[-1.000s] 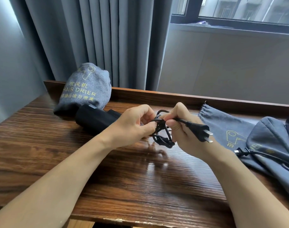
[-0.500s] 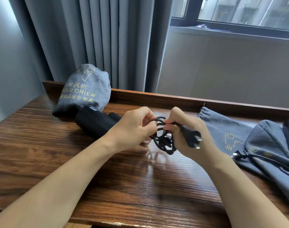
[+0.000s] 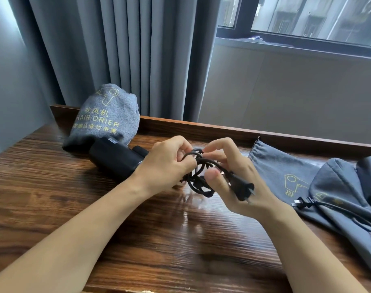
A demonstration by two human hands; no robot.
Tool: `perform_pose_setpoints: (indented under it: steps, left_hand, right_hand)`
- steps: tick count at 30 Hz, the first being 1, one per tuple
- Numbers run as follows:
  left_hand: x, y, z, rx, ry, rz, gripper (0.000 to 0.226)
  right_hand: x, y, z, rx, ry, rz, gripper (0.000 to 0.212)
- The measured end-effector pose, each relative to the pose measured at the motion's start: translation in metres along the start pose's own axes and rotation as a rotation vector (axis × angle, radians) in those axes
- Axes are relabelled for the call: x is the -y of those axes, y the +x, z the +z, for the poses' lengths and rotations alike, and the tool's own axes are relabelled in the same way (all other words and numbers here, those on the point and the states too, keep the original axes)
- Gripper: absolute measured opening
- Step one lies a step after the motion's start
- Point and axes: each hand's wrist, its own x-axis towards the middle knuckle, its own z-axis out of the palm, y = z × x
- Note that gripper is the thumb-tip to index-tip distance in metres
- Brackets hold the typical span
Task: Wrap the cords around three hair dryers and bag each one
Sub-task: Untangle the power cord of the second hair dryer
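Head view. A wooden table (image 3: 95, 208) with a raised back rim fills the lower field; places below are given relative to the black dryer (image 3: 114, 158) lying on it.

The dryer lies on its side, its barrel partly hidden by the left wrist. Touching its far left side stands a filled grey bag (image 3: 105, 117) printed in yellow with a dryer symbol, Chinese characters and "HAIR DRIER".

Just right of the dryer, both hands meet above the tabletop around the coiled black cord (image 3: 198, 176). The left hand (image 3: 165, 166) is curled, its fingertips pinching the loops at the top left of the bundle. The right hand (image 3: 233, 176) is partly spread: index finger and thumb grip the cord at the top and front of the coil, the other fingers loosely extended. The plug (image 3: 242, 188) lies across the right palm, prongs pointing down and right. How the cord joins the dryer is hidden behind the left hand.

Well to the right of the dryer, an empty flat bag (image 3: 286, 172) lies on the table with its drawstring mouth toward the rim. Beyond it, at the frame edge, a second bag (image 3: 336, 182) lies bunched beside a second dryer (image 3: 370, 178), only partly in view. A second plug (image 3: 302, 203) and its loose cord rest on these bags.

Behind the table hang grey curtains (image 3: 127, 49), with a window (image 3: 307, 15) farther right.
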Motion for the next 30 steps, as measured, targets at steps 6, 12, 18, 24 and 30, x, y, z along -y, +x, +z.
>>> perform_pose_setpoints:
  steps: [6,12,18,24,30]
  left_hand:
    - [0.0,-0.004,0.004,-0.016,0.003,0.011,0.007]
    - [0.002,-0.004,0.003,0.135,-0.136,0.031,0.009]
    - [0.001,-0.005,0.002,0.182,-0.227,0.098,0.019]
    - [0.004,-0.002,0.004,0.143,-0.29,0.076,0.016]
    - [0.013,0.002,0.002,0.049,-0.334,0.004,0.012]
  right_hand:
    - [-0.009,0.0,0.012,-0.076,-0.184,0.079,0.029]
    - [-0.004,-0.001,0.019,-0.063,-0.222,0.2,0.041]
    - [-0.008,-0.004,0.02,-0.058,-0.284,0.165,0.028]
    - [-0.009,-0.002,0.018,-0.239,0.002,0.171,0.03]
    - [-0.003,-0.004,0.007,-0.074,-0.02,0.047,0.039]
